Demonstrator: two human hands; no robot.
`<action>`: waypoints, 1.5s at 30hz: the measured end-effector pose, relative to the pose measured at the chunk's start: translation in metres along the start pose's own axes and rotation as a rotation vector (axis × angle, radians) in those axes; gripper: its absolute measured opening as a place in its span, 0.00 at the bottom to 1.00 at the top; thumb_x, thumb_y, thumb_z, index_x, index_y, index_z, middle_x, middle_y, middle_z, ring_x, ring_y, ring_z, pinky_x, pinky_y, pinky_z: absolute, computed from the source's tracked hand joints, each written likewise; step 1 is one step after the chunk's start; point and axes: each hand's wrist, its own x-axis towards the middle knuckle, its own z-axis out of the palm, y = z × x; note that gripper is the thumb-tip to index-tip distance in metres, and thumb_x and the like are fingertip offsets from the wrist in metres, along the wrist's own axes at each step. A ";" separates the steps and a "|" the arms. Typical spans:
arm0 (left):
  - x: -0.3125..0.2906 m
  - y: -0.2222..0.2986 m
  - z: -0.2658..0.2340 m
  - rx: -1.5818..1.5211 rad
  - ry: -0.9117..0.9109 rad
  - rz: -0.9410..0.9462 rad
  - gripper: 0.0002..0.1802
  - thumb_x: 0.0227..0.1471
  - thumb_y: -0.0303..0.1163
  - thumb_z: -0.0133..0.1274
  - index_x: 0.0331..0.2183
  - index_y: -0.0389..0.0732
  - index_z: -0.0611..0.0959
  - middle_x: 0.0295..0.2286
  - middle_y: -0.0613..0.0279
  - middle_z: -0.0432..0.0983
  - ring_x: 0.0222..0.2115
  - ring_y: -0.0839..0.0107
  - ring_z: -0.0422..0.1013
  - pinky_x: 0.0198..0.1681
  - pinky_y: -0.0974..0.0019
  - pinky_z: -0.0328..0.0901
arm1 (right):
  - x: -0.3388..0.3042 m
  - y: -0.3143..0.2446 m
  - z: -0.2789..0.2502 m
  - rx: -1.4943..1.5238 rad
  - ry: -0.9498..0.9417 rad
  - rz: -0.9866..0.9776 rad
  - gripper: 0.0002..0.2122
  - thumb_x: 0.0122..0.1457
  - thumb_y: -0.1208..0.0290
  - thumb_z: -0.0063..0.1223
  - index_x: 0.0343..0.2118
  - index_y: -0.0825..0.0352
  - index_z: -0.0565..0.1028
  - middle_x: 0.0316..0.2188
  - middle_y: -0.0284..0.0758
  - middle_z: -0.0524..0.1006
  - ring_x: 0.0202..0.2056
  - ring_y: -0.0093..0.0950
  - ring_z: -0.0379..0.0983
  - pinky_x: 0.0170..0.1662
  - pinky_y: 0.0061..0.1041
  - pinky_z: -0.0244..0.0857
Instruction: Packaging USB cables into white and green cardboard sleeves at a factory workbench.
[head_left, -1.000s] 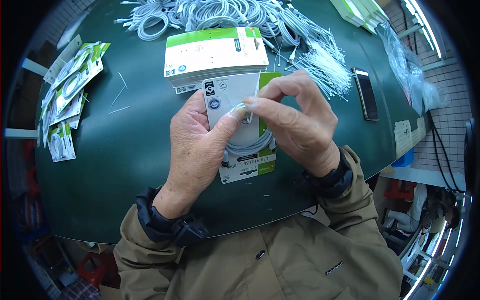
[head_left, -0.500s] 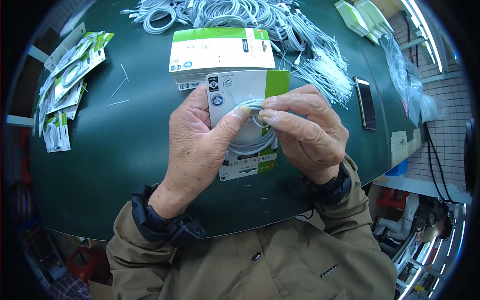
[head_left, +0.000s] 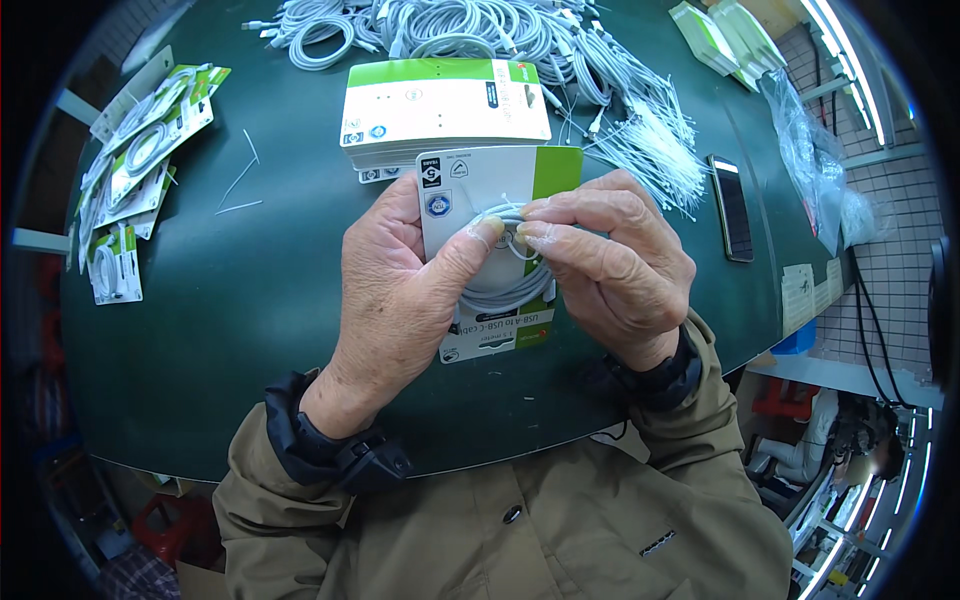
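Note:
My left hand (head_left: 395,275) grips a white and green backing card (head_left: 556,172) by its left side, thumb on the front and fingers behind. A coiled white USB cable (head_left: 505,295) lies against the card's face, and my left thumb presses on its upper strands. From the right, my right hand (head_left: 625,260) pinches a thin white cable tie (head_left: 522,250) at the coil, thumb and forefinger nearly together. A short loop of the tie shows just under those fingertips. What the other right fingers touch is hidden.
Beyond the card stands a stack of cards (head_left: 440,105). Behind it lie heaped coiled cables (head_left: 450,28) and loose cable ties (head_left: 655,150). Carded cables (head_left: 150,150) pile at the left. A phone (head_left: 732,205) and clear plastic bags (head_left: 810,160) lie at the right.
The card and both hands have shifted very slightly, with the card's top edge a little lower. Both grips look the same.

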 end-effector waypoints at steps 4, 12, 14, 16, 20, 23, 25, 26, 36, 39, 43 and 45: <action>0.000 0.000 0.000 -0.006 0.004 -0.003 0.17 0.60 0.24 0.57 0.50 0.31 0.77 0.43 0.54 0.81 0.42 0.74 0.77 0.46 0.69 0.73 | 0.002 -0.003 0.000 -0.027 -0.020 0.013 0.15 0.49 0.83 0.68 0.41 0.65 0.82 0.34 0.39 0.82 0.32 0.32 0.79 0.32 0.26 0.71; -0.001 0.001 0.000 -0.006 0.001 -0.015 0.18 0.59 0.24 0.57 0.50 0.31 0.77 0.43 0.55 0.81 0.42 0.74 0.77 0.46 0.69 0.73 | 0.003 -0.003 0.001 -0.034 -0.038 0.043 0.14 0.49 0.83 0.68 0.40 0.65 0.81 0.33 0.38 0.82 0.32 0.31 0.79 0.32 0.25 0.71; -0.001 0.002 0.001 -0.006 -0.019 -0.026 0.18 0.59 0.23 0.57 0.51 0.32 0.76 0.43 0.55 0.81 0.42 0.74 0.77 0.46 0.69 0.73 | 0.001 0.000 0.003 -0.033 0.014 0.070 0.13 0.50 0.83 0.67 0.39 0.65 0.81 0.33 0.38 0.82 0.33 0.31 0.79 0.32 0.25 0.71; -0.002 0.001 0.003 -0.008 -0.020 -0.008 0.18 0.59 0.23 0.57 0.51 0.32 0.76 0.43 0.55 0.81 0.42 0.74 0.77 0.46 0.69 0.73 | 0.001 0.000 0.003 -0.033 0.041 0.083 0.13 0.50 0.83 0.67 0.39 0.65 0.81 0.33 0.38 0.83 0.33 0.31 0.79 0.32 0.25 0.71; -0.002 -0.001 0.004 -0.011 -0.018 0.031 0.18 0.59 0.23 0.57 0.51 0.32 0.75 0.44 0.56 0.80 0.42 0.74 0.77 0.47 0.69 0.73 | 0.004 0.000 0.002 -0.047 0.009 0.081 0.11 0.52 0.83 0.66 0.38 0.65 0.81 0.33 0.37 0.83 0.33 0.31 0.80 0.32 0.24 0.70; 0.000 -0.003 0.003 -0.011 -0.014 0.035 0.18 0.59 0.22 0.56 0.51 0.32 0.75 0.44 0.56 0.80 0.42 0.75 0.76 0.47 0.68 0.73 | 0.007 0.001 0.000 -0.040 -0.053 0.098 0.10 0.53 0.83 0.66 0.38 0.66 0.81 0.34 0.36 0.83 0.32 0.30 0.79 0.32 0.24 0.70; -0.001 -0.003 0.003 0.008 -0.016 0.033 0.18 0.59 0.22 0.57 0.51 0.32 0.75 0.44 0.56 0.80 0.42 0.74 0.76 0.47 0.68 0.73 | 0.008 0.000 -0.001 -0.047 -0.058 0.094 0.10 0.53 0.82 0.66 0.38 0.65 0.81 0.34 0.36 0.84 0.31 0.30 0.79 0.32 0.24 0.70; -0.002 -0.003 0.003 0.018 -0.017 0.032 0.18 0.59 0.22 0.57 0.50 0.32 0.75 0.44 0.56 0.80 0.42 0.74 0.76 0.47 0.68 0.73 | 0.009 -0.002 -0.001 -0.053 -0.064 0.094 0.10 0.53 0.82 0.66 0.38 0.65 0.81 0.34 0.35 0.84 0.31 0.30 0.78 0.32 0.24 0.70; -0.004 0.001 0.005 0.015 -0.022 0.038 0.18 0.58 0.22 0.57 0.50 0.32 0.75 0.44 0.55 0.80 0.43 0.74 0.76 0.47 0.68 0.73 | 0.011 -0.003 -0.004 -0.144 -0.021 0.080 0.10 0.49 0.81 0.68 0.36 0.64 0.81 0.34 0.34 0.82 0.33 0.29 0.75 0.32 0.25 0.69; -0.003 0.000 0.004 0.007 -0.024 0.039 0.18 0.58 0.21 0.56 0.50 0.31 0.76 0.44 0.55 0.80 0.43 0.73 0.77 0.47 0.67 0.73 | 0.015 -0.006 -0.008 -0.132 -0.120 0.186 0.10 0.48 0.80 0.69 0.35 0.64 0.82 0.34 0.33 0.80 0.37 0.29 0.75 0.36 0.25 0.70; -0.002 -0.003 -0.001 0.040 -0.047 -0.004 0.19 0.58 0.21 0.56 0.51 0.31 0.75 0.44 0.54 0.80 0.44 0.73 0.77 0.48 0.67 0.73 | 0.020 -0.006 -0.012 -0.127 -0.202 0.229 0.11 0.46 0.80 0.69 0.34 0.64 0.83 0.35 0.33 0.80 0.38 0.30 0.74 0.39 0.26 0.69; -0.002 -0.002 0.001 -0.003 -0.047 0.007 0.20 0.58 0.21 0.56 0.52 0.31 0.74 0.45 0.54 0.80 0.44 0.72 0.77 0.48 0.67 0.73 | 0.023 -0.006 -0.015 -0.097 -0.166 0.253 0.11 0.48 0.81 0.68 0.36 0.64 0.83 0.36 0.33 0.80 0.38 0.29 0.74 0.39 0.25 0.69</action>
